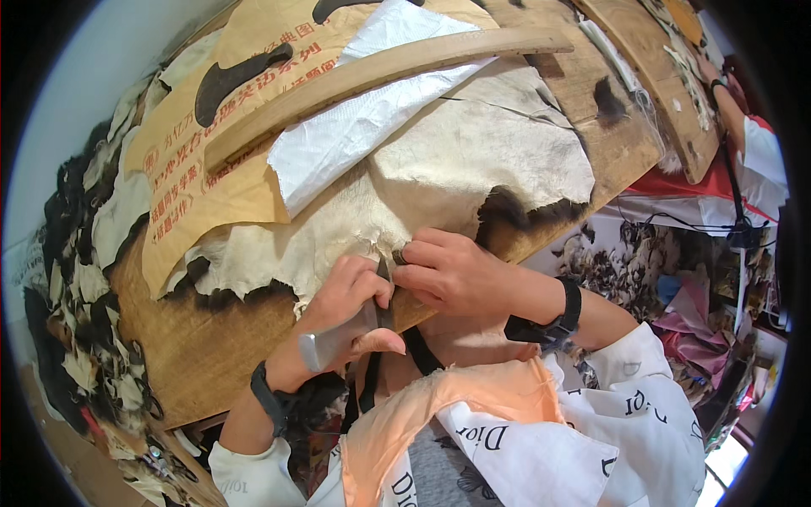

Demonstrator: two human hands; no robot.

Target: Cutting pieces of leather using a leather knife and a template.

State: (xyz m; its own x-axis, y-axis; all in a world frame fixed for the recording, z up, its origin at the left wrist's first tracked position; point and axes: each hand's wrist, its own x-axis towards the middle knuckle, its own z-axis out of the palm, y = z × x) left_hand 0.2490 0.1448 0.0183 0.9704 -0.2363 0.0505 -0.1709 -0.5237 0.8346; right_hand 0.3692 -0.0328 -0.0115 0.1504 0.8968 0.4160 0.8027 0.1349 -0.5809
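Note:
A pale fur pelt (473,148) lies skin side up on the wooden board, dark hair showing along its ragged edges. My left hand (342,291) is closed around a grey metal knife (331,342); its broad, blunt end sticks out beside my thumb, and a narrow dark part shows between my hands. At the pelt's near edge my right hand (443,269) is closed, fingers pinching the skin close to the knife. The exact contact between knife and pelt is hidden by my fingers.
A long wooden ruler (389,72) crosses a white sheet (342,152) and brown paper pattern (190,182) on the pelt. Dark curved pieces (236,83) lie on the paper. Fur scraps (93,296) heap at left, more (621,262) at right. Another person's arm (728,101) appears at far right.

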